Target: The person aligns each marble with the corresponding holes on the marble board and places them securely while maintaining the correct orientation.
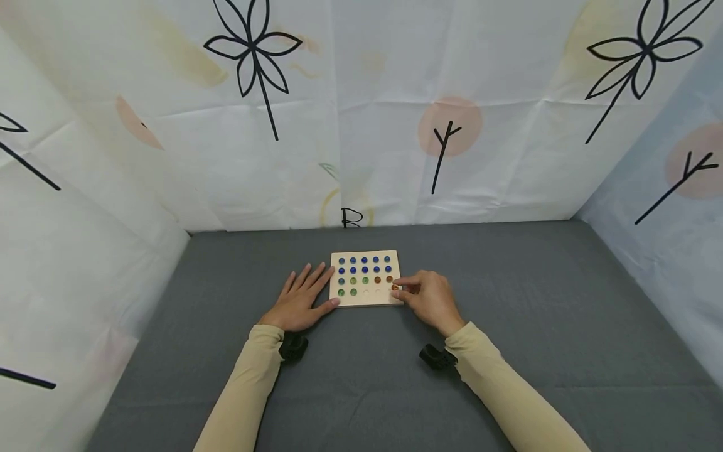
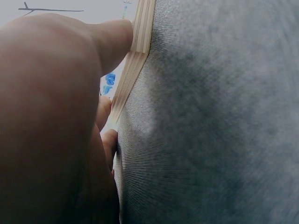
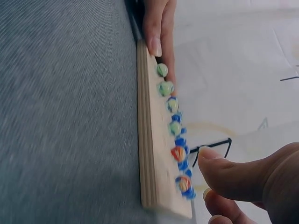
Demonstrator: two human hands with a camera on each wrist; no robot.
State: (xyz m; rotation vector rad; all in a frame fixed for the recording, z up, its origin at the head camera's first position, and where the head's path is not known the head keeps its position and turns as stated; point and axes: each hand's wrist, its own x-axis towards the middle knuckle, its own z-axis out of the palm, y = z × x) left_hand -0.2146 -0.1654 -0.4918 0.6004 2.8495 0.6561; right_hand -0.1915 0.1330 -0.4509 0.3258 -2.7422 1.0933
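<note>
A pale wooden board point(image 1: 371, 299) with rows of shallow holes lies on the grey cloth. Blue marbles point(image 1: 364, 270) fill its far rows; green marbles point(image 1: 353, 292) and a red-orange marble point(image 1: 377, 280) sit in the nearer rows. My left hand point(image 1: 302, 301) is spread flat at the board's left side, its thumb touching the near left corner and a fingertip at the left edge. Over the board's near right corner, my right hand point(image 1: 433, 301) pinches an orange marble point(image 1: 395, 287) between thumb and index finger. In the right wrist view the thumb point(image 3: 224, 172) hides that marble.
Grey cloth point(image 1: 361, 376) covers the table around the board. White printed sheets point(image 1: 373, 157) hang behind it and on both sides. A dark wrist camera point(image 1: 294, 347) is on the left wrist, another camera point(image 1: 437, 356) on the right.
</note>
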